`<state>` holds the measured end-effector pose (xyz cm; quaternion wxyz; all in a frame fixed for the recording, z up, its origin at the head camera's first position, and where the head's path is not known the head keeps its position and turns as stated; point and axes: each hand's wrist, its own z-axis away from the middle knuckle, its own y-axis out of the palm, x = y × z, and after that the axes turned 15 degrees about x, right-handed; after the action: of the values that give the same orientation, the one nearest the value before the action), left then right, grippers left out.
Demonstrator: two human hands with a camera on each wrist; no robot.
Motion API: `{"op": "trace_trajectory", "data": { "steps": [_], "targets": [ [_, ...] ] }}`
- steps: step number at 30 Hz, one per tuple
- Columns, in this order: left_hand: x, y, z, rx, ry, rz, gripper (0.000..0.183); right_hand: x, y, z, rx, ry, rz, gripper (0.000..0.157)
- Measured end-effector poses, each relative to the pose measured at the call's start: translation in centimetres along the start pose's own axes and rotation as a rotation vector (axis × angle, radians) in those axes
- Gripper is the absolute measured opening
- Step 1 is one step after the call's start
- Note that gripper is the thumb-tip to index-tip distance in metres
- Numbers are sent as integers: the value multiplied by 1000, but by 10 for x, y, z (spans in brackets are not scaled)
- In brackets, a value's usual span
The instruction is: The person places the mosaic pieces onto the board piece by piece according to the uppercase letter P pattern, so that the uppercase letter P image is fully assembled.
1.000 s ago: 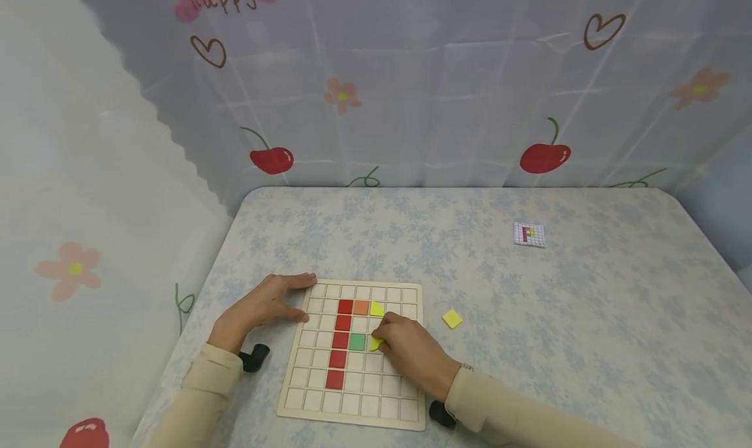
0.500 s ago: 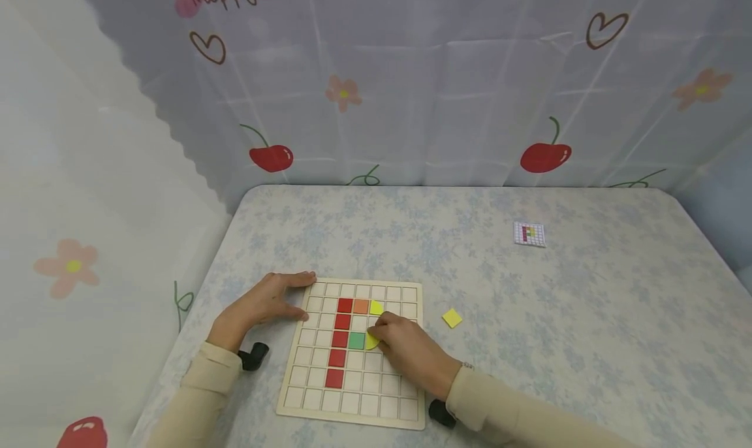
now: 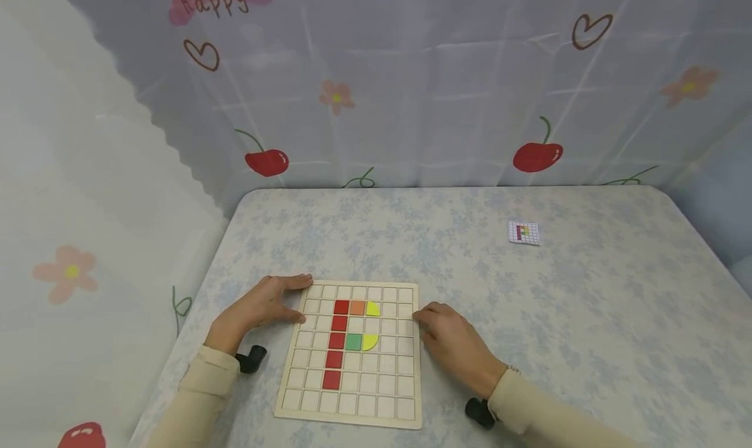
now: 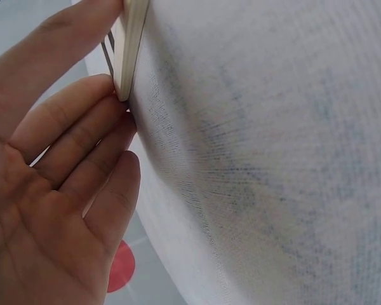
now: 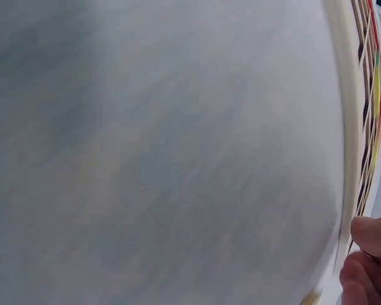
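Observation:
A pale wooden grid board (image 3: pixel 368 403) lies on the table, with a column of red tiles (image 3: pixel 334 359), an orange tile (image 3: pixel 357 307), a green tile (image 3: pixel 354 342) and two yellow rounded tiles (image 3: pixel 370 341) in its cells. My left hand (image 3: pixel 260 307) rests against the board's upper left edge, fingers mostly straight, thumb and index apart. My right hand (image 3: pixel 461 347) is beside the board's right edge, its fingers loosely bent. No tile shows in its fingers. A small yellowish piece (image 5: pixel 310 297) shows low in the right wrist view, apart from the thumb.
A small card (image 3: pixel 523 233) with a coloured grid pattern lies farther back on the right. Blue-flowered cloth (image 3: pixel 587 304) covers the table. A printed curtain (image 3: pixel 399 108) hangs along its back edge.
My right hand has let go of the lower yellow rounded tile, now in the cell beside the green one, and moved right off the board. It now covers where a loose yellow square lay.

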<state>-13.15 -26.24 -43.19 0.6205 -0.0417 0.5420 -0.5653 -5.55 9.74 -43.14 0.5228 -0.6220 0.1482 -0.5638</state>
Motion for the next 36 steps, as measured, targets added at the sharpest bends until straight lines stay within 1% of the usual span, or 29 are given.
{"op": "trace_trajectory", "data": {
  "steps": [4, 7, 10, 13, 18, 23, 27, 30, 36],
  "targets": [
    [1, 1, 1, -2, -12, -9, 76, -15, -6, 7, -69, 66, 19, 41],
    [3, 2, 1, -3, -20, 7, 77, -23, -9, 10, -86, 129, 23, 48],
    [5, 4, 2, -4, -25, 19, 77, -28, -9, 9, -64, 174, 26, 46],
    [6, 5, 2, -6, -21, 23, 77, -30, -8, 8, -49, 179, 33, 38],
    [7, 6, 1, -8, -9, 11, 77, -31, -7, 5, -53, 162, 52, 26],
    [5, 5, 2, -12, -10, -4, 76, -23, -5, 3, -87, 125, 33, 24],
    [2, 4, 2, -14, -11, -14, 76, -10, 0, -3, -77, 79, 7, 24],
    [1, 3, 2, -10, -11, -6, 77, -2, 5, -8, -54, 31, -12, 22],
    [0, 3, 0, -5, 1, 8, 77, 12, 11, -21, 2, -116, -15, 21]
  ]
}}
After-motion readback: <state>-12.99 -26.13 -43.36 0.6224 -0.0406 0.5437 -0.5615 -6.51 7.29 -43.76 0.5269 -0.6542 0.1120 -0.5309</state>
